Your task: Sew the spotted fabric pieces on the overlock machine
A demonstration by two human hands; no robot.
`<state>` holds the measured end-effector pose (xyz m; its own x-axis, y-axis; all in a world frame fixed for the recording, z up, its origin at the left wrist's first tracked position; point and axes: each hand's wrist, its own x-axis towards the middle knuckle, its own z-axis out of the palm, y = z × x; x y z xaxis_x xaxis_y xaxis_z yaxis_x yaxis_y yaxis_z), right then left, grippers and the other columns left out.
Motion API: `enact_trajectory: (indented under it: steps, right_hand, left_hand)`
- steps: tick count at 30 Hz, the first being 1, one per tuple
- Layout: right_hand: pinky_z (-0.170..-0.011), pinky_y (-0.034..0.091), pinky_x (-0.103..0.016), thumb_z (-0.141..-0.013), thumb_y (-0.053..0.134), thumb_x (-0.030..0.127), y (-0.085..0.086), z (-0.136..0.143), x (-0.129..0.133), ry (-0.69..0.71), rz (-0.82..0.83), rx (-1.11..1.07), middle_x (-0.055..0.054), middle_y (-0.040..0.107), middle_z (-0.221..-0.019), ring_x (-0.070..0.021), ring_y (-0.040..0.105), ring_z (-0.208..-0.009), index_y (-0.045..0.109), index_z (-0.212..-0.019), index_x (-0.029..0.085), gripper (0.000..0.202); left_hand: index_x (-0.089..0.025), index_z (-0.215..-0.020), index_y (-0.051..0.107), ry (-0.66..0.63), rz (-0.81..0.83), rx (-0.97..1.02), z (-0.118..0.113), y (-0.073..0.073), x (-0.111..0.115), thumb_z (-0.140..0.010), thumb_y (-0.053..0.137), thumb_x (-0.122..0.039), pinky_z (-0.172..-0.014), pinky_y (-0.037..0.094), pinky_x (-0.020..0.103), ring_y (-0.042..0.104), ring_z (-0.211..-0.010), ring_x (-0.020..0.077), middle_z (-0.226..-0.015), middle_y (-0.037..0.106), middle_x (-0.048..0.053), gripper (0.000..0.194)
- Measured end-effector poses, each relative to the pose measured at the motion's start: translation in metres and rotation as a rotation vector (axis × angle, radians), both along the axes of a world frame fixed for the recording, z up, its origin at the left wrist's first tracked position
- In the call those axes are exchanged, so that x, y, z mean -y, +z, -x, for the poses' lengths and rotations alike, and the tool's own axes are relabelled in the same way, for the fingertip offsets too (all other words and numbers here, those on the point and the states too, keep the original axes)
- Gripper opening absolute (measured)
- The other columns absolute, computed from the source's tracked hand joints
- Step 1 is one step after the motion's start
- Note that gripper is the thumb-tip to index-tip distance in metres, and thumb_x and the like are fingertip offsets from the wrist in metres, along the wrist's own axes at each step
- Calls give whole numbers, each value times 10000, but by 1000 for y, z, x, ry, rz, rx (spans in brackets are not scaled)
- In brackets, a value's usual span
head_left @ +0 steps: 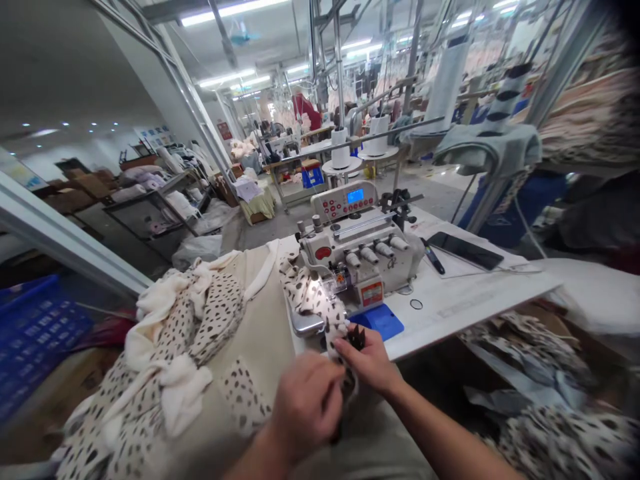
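A lit sewing machine (pixel 365 257) stands on the white table, with spotted fabric (pixel 310 293) lying at its needle area and trailing off the front edge. My right hand (pixel 367 357) pinches that fabric near the edge, and a dark pointed object shows by its fingers, too unclear to name. Close beside it, my left hand (pixel 310 397) is blurred, its fingers curled in at the hanging end of the fabric; what it holds is hidden. A blue plate (pixel 380 323) lies just beyond my right hand.
Piled spotted and cream garments (pixel 175 347) cover the left side. A phone (pixel 465 251) and a black pen-like tool (pixel 434 259) lie right of the machine. More spotted fabric (pixel 565 427) sits lower right; a blue basket (pixel 37 340) stands far left.
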<state>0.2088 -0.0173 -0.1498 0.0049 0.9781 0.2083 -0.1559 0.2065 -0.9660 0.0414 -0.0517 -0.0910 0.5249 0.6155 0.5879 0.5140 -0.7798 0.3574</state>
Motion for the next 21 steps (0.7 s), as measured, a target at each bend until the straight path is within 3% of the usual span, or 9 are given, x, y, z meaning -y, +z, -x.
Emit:
enact_trajectory:
  steps: [2,3,5,9,13,18,21]
  right_hand:
    - [-684,463,-290,-870,681,430,2,0,0,11,-35,18,-30,661,-772,-171,559,-697,702,-859,157,274]
    - [-684,460,-288,-876,674,428,3,0,0,6,-47,28,-27,660,-769,-169,556,-695,705,-856,159,271]
    - [-685,457,-285,-882,664,431,5,1,-1,-10,-51,39,-22,658,-756,-167,552,-689,707,-842,163,274]
    - [-701,468,-292,-871,669,464,6,1,-3,5,-29,45,-25,685,-775,-178,573,-704,726,-857,167,303]
    - [-681,486,-301,-827,710,520,2,0,-4,-42,53,-55,-37,707,-764,-186,598,-680,739,-866,161,362]
    - [-698,507,-318,-801,746,532,-2,2,-5,-73,116,-135,-64,738,-798,-198,632,-698,759,-914,155,394]
    - [-686,516,-323,-793,753,538,-1,3,-4,-74,144,-167,-70,743,-809,-198,637,-688,763,-925,156,404]
  left_hand:
    - [-213,-1075,634,-17,-40,8,2,36,-27,-862,545,-83,-885,529,382,640,-988,218,-1027,677,89,265]
    - [-206,-1092,634,-21,-36,-23,1,46,-38,-874,547,-93,-927,510,392,622,-1039,222,-1081,668,94,260]
    - [-205,-1077,645,-18,-25,-111,-1,54,-57,-894,567,-141,-943,489,401,606,-1064,228,-1108,664,91,209]
    - [-210,-971,671,96,-38,-233,-5,45,-70,-913,589,-228,-900,468,419,604,-1016,239,-1045,669,80,102]
    - [-208,-957,667,157,-43,-265,-4,42,-72,-930,580,-274,-905,456,424,592,-1043,245,-1071,655,82,113]
    - [-222,-1047,662,182,-73,-237,-2,42,-78,-920,602,-277,-970,438,452,574,-1132,261,-1161,646,87,151]
    - [-218,-1074,653,212,-125,-135,1,32,-66,-908,607,-217,-987,429,457,566,-1142,262,-1162,635,92,172]
